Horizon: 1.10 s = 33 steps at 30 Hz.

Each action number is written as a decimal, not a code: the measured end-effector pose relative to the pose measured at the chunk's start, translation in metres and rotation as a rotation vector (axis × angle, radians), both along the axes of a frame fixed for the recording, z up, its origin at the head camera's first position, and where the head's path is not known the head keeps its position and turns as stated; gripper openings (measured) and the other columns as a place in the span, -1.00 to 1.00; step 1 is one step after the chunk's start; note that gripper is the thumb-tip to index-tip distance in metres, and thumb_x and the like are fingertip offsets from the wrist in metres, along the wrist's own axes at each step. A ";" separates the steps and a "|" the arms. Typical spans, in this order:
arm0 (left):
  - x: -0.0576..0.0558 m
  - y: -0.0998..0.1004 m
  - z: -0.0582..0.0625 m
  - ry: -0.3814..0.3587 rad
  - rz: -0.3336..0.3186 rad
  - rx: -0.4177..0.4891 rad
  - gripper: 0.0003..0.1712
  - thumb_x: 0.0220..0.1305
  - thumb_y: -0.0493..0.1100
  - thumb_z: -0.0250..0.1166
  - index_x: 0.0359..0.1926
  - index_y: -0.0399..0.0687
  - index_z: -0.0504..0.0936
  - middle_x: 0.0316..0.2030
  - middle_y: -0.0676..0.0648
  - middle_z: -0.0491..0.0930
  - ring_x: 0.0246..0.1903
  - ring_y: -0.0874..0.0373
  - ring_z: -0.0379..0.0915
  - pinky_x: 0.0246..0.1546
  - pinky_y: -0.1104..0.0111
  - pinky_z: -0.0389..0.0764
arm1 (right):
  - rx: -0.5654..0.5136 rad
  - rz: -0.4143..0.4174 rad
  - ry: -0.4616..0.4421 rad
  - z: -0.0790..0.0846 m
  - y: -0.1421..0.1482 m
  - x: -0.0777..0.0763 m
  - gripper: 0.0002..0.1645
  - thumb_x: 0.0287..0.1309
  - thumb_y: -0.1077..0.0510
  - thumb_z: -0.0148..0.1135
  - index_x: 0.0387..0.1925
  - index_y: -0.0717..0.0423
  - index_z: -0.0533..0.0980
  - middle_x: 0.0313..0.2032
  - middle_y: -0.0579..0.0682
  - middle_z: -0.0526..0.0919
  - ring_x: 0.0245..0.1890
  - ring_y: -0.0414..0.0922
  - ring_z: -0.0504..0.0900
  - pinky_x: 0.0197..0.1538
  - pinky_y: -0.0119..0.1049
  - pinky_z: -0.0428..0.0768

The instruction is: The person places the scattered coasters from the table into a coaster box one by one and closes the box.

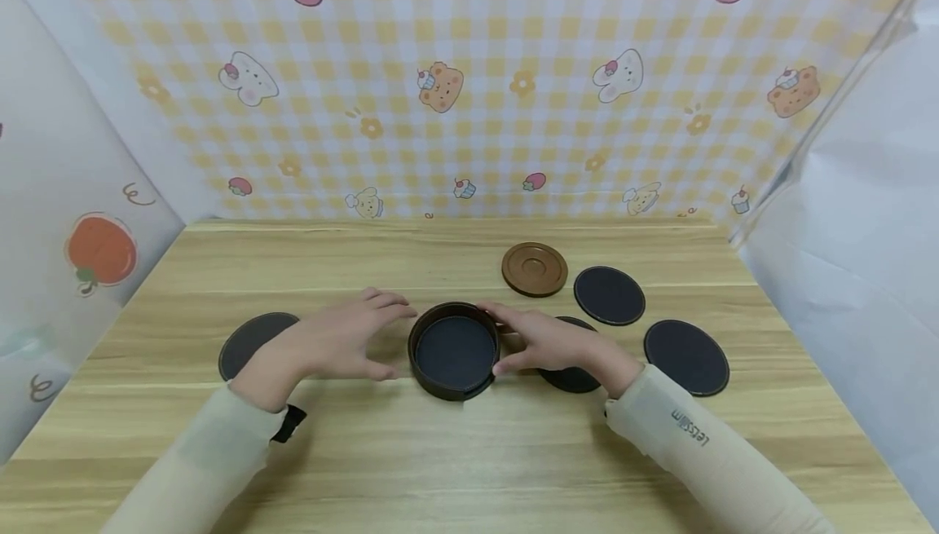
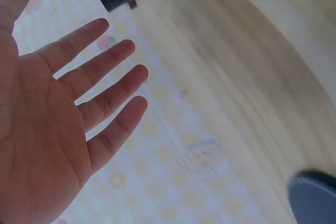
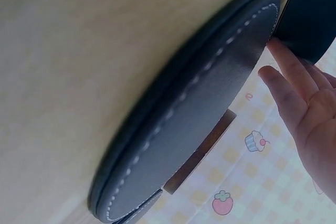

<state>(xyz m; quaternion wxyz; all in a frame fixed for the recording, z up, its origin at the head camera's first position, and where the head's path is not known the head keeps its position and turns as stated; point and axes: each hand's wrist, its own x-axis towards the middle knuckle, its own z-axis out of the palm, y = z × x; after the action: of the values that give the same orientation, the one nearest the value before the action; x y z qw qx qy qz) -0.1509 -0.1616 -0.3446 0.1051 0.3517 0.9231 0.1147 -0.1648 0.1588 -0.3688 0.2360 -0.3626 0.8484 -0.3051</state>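
A round black coaster holder with a notch at its front right stands on the table between the hands. The left hand hovers to its left, a small gap away; in the left wrist view its fingers are spread, nothing in them. At the holder's right side is the right hand, fingertips touching the far right rim and thumb by the front right wall. Relaxed fingers meet the holder wall in the right wrist view. Beneath the right hand lies a black coaster, partly hidden.
Two more black coasters, one farther back and one at right, lie flat. A brown wooden coaster is behind the holder. Another black coaster lies partly behind the left hand. A checked cloth hangs behind the table.
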 end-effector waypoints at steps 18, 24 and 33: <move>0.003 -0.068 -0.005 0.061 0.142 0.016 -0.13 0.06 0.15 0.49 0.30 -0.20 0.45 0.28 -0.23 0.46 0.28 -0.27 0.33 0.13 -0.12 0.48 | 0.000 -0.017 -0.021 0.000 0.000 0.001 0.09 0.22 -0.04 0.37 0.57 0.08 -0.04 0.48 0.10 0.23 0.46 0.06 0.28 0.44 0.03 0.26; 0.004 -0.093 -0.006 0.056 0.195 0.021 -0.07 0.05 0.20 0.49 0.29 -0.29 0.44 0.26 -0.32 0.46 0.28 -0.35 0.31 0.22 -0.22 0.34 | 0.005 -0.018 -0.016 -0.001 0.000 0.000 0.09 0.20 -0.04 0.38 0.56 0.07 -0.03 0.49 0.08 0.23 0.46 0.04 0.27 0.45 0.01 0.26; 0.006 -0.128 -0.014 0.046 0.266 0.031 -0.02 0.04 0.20 0.50 0.31 -0.36 0.40 0.26 -0.40 0.43 0.27 -0.41 0.27 0.18 -0.24 0.34 | 0.007 -0.021 -0.018 -0.001 0.000 0.001 0.10 0.19 -0.05 0.39 0.56 0.08 -0.03 0.49 0.08 0.23 0.46 0.04 0.29 0.44 0.00 0.27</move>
<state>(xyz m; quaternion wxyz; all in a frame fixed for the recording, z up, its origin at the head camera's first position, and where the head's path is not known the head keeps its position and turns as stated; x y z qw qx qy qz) -0.1450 -0.2901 -0.3583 0.0623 0.2301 0.9619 0.1341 -0.1641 0.1585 -0.3699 0.2417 -0.3503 0.8511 -0.3075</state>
